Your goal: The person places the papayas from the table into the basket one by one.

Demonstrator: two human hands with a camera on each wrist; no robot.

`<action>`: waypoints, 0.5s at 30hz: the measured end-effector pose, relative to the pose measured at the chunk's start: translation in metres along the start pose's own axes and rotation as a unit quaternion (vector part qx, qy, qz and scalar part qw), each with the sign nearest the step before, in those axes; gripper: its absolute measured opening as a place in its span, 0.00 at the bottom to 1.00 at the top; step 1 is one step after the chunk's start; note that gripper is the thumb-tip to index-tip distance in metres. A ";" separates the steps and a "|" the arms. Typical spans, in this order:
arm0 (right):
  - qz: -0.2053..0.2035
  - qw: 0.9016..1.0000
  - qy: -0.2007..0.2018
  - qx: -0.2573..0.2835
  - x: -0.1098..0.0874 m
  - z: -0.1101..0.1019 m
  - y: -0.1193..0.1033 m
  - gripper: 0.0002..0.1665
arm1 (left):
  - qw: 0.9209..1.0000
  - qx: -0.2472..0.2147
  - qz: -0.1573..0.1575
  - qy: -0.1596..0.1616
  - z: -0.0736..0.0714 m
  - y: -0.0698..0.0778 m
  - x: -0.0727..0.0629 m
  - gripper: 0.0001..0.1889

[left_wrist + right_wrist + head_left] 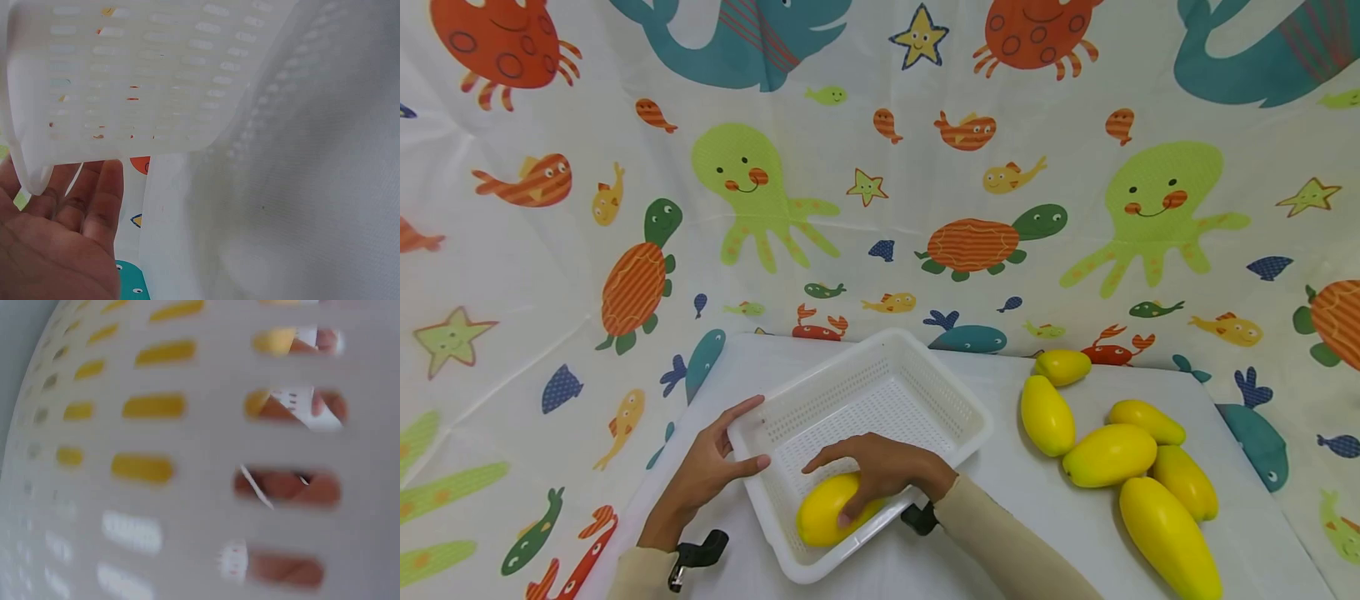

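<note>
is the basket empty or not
Not empty: the basket holds a yellow fruit, seen under the right hand; yellow also shows through its wall in the right wrist view.

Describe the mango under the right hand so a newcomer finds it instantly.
On the white table, find the white perforated basket. Along its near side, under the right hand, lies a yellow mango. It alone is in the basket; the other six mangoes lie outside, to the right.

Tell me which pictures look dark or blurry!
Head view: bright and mostly sharp, the yellow fruit in the basket clear; left wrist: dimmer, with grey shading across the white surface; right wrist: blurriest, the basket's slots soft-edged up close.
</note>
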State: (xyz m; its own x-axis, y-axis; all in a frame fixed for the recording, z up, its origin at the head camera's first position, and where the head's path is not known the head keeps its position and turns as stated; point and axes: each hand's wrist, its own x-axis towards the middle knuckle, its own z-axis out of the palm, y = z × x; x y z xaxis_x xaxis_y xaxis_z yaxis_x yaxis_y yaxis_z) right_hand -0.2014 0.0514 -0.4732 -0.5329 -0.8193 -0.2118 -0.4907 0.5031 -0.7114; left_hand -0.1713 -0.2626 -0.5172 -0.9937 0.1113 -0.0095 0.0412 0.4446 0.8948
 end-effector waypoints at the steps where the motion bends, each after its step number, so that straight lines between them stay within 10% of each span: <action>1: 0.003 1.000 0.007 0.004 -0.001 -0.001 0.001 0.42 | 1.000 0.001 0.000 0.000 0.000 0.000 0.000 0.47; 15: 0.003 0.995 0.089 0.048 -0.034 -0.029 -0.004 0.45 | 1.000 0.005 -0.002 -0.003 -0.001 0.001 0.001 0.46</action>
State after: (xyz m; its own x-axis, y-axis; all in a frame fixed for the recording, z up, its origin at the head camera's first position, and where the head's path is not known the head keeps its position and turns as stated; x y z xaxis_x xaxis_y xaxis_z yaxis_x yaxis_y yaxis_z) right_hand -0.2013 0.0846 -0.4438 -0.6537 -0.7503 -0.0991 -0.4243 0.4717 -0.7729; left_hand -0.1718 -0.2627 -0.5158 -0.9933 0.1144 -0.0157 0.0382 0.4536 0.8904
